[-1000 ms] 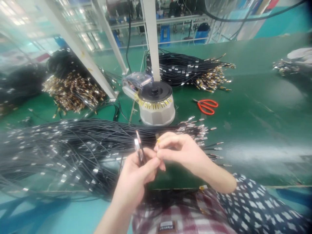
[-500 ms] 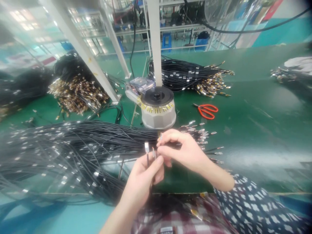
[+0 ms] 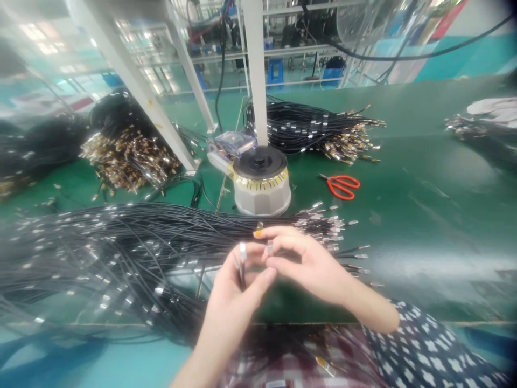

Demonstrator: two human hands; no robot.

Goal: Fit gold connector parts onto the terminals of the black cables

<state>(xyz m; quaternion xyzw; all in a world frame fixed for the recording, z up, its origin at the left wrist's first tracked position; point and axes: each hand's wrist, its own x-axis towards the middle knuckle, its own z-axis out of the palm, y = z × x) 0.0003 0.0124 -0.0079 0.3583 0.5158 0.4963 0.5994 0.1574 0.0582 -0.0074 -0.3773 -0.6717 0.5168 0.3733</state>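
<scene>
Left hand pinches a thin black cable, shiny metal tip upright. Right hand curls, fingertips nipping a yellow tape scrap. Beyond: glossy cable heap, round grey tape dispenser, orange scissors.

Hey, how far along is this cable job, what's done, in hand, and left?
Probably done: a gold-tipped bundle and another lie at the back of the table. In hand: the left hand pinches a silver cable end, the right hand a second silver end, with a yellow strip on a fingertip. Probably left: the big loose cable pile in front; more yellow strips ring the dispenser.
</scene>
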